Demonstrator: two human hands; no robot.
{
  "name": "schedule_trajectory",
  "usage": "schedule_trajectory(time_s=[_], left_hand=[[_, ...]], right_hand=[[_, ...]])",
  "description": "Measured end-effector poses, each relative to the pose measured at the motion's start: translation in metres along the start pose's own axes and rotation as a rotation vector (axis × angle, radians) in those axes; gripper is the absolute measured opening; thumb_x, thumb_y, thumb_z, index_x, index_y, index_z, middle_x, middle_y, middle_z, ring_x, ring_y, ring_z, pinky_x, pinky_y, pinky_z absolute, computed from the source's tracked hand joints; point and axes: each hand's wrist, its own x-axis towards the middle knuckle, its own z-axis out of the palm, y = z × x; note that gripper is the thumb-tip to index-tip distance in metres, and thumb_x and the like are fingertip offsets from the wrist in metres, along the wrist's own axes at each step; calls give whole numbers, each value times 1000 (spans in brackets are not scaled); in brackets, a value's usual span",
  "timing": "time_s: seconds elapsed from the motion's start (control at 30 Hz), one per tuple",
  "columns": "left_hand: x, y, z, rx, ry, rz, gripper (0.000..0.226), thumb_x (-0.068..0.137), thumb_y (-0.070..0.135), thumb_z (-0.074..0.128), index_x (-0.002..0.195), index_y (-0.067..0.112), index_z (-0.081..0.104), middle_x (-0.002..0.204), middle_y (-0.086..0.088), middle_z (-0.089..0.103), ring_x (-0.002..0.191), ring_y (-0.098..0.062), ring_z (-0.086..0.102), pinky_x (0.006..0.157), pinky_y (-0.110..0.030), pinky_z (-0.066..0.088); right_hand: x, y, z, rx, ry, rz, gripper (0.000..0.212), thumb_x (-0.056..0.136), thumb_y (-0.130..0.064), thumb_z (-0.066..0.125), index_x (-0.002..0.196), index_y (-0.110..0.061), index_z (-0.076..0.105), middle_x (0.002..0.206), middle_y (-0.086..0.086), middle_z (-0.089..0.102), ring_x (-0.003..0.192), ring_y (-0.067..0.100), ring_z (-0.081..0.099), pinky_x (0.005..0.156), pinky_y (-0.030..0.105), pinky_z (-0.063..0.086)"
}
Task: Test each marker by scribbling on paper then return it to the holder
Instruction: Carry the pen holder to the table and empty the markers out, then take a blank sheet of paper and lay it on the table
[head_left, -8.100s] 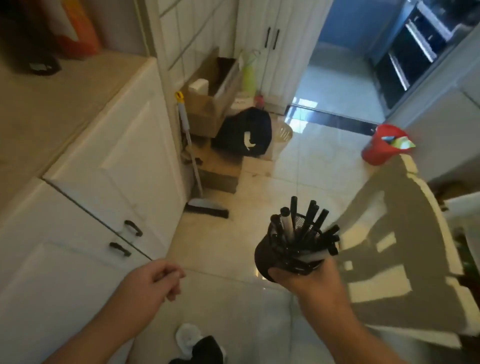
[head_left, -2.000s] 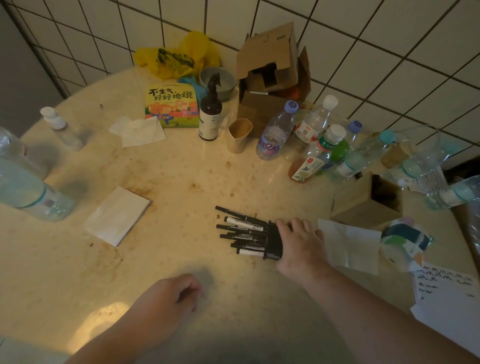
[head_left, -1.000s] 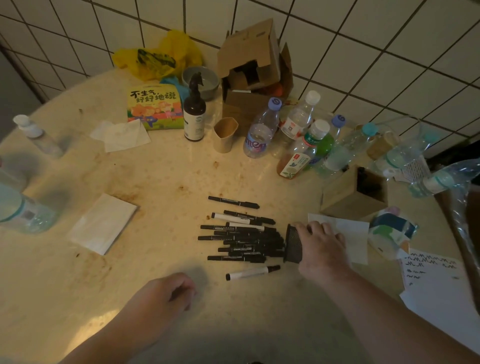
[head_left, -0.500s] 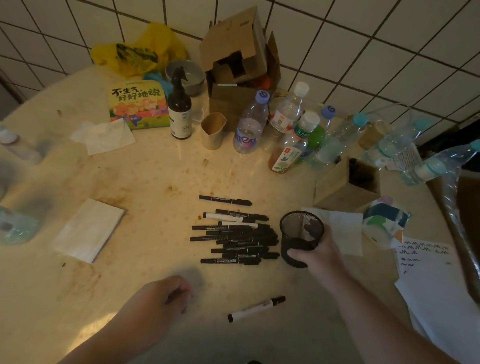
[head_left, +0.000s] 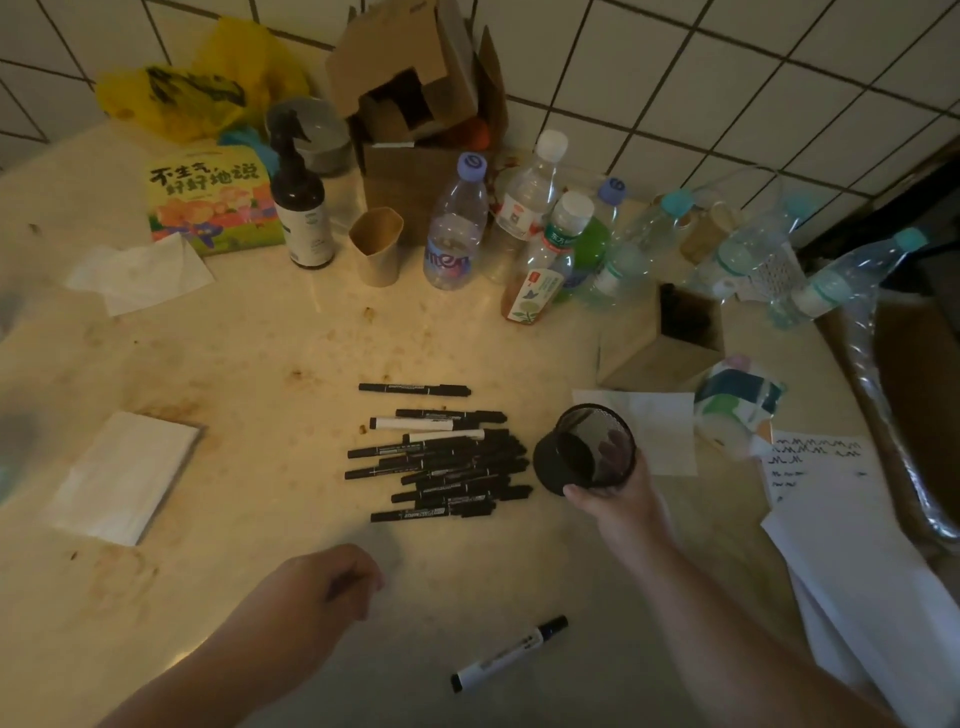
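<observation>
Hanging low in the middle, left hand (head_left: 317, 582) loosely curled, holding nothing. Lying in a heap mid-frame, markers (head_left: 441, 462), one marker (head_left: 509, 653) alone lower down, maybe rolling off. Gripping the tipped empty holder (head_left: 584, 451) right of the heap, right hand (head_left: 618, 499); maybe slipping.

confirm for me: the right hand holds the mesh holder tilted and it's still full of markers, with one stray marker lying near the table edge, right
Not quite. The head view shows the mesh holder in the right hand is empty; the markers lie piled on the table beside it. The rest holds: it is tilted, and one stray marker lies nearer.

Blk mesh holder (head_left: 587, 457); blk markers (head_left: 441, 462) (few white); yellow bag (head_left: 197, 88).
</observation>
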Motion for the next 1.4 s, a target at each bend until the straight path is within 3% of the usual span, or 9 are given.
schedule_trajectory(time_s=[0.1, 0.23, 0.4, 0.47, 0.6, 0.73, 0.87, 1.2, 1.4], left_hand=[[-1, 8, 8, 2, 11, 10, 16, 92, 24, 59, 82, 33, 68, 76, 17, 72, 68, -11, 68, 72, -31, 55], [-8, 22, 25, 26, 33, 23, 18, 93, 22, 59, 82, 34, 68, 74, 20, 71, 68, -8, 67, 73, -30, 55], [-25, 43, 62, 12, 75, 21, 21, 93, 21, 60, 81, 34, 69, 73, 17, 72, 66, -1, 66, 71, -25, 53], [-34, 55, 84, -35, 102, 23, 22, 94, 18, 60, 80, 32, 70, 72, 11, 74, 64, -4, 66, 66, -24, 51], [-57, 81, 136, -69, 129, 22, 22, 94, 18, 60, 78, 26, 72, 74, 3, 75, 67, -11, 68, 69, -28, 50], [-66, 100, 185, -42, 76, 12, 28, 94, 18, 62, 78, 39, 70, 73, -1, 75, 69, -14, 70, 72, -31, 50], [-68, 124, 217, -6, 55, 7, 24, 94, 13, 61, 76, 25, 72, 73, -2, 75, 66, -13, 69, 68, -26, 50], [-34, 187, 251, 37, -31, 20, 18, 96, 19, 57, 86, 26, 70, 77, 4, 74, 71, -10, 68, 75, -31, 51], [6, 207, 259, 9, -66, 32, 15, 92, 22, 64, 79, 25, 71, 74, 2, 74, 67, -10, 67, 79, -40, 52]], right_hand=[[-4, 14, -9, -8, -12, 33, 73, 80, -6, 81, 141, -22, 45, 128, -8, 61, 103, -1, 59, 87, 22, 48], [-15, 34, -23, 60, 5, 93, 64, 84, -2, 76, 139, -16, 48, 132, 6, 60, 115, 21, 63, 77, 24, 51], [-50, 60, -55, 15, -38, 64, 42, 89, -11, 71, 124, -26, 56, 116, -7, 63, 95, 5, 62, 64, 20, 45], [-64, 81, -72, 31, -60, 76, 35, 86, -9, 73, 116, -24, 62, 108, -6, 68, 91, 9, 65, 67, 20, 50], [-99, 129, -113, 108, -113, 92, 24, 81, -9, 77, 102, -19, 70, 88, 5, 77, 83, 24, 73, 78, 39, 55], [-128, 174, -161, 137, -131, 82, 20, 84, -5, 75, 96, -20, 72, 81, 3, 78, 75, 20, 74, 75, 35, 56], [-143, 202, -201, 169, -139, 118, 21, 83, -3, 77, 96, -20, 73, 82, 1, 78, 75, 18, 75, 82, 39, 60], [-127, 217, -239, 233, -79, 200, 20, 83, 4, 74, 90, -15, 74, 75, 5, 76, 66, 11, 70, 63, 21, 52], [-99, 205, -254, 113, -124, 231, 18, 84, -7, 74, 96, -21, 73, 81, -1, 77, 73, 5, 70, 66, 16, 52]])
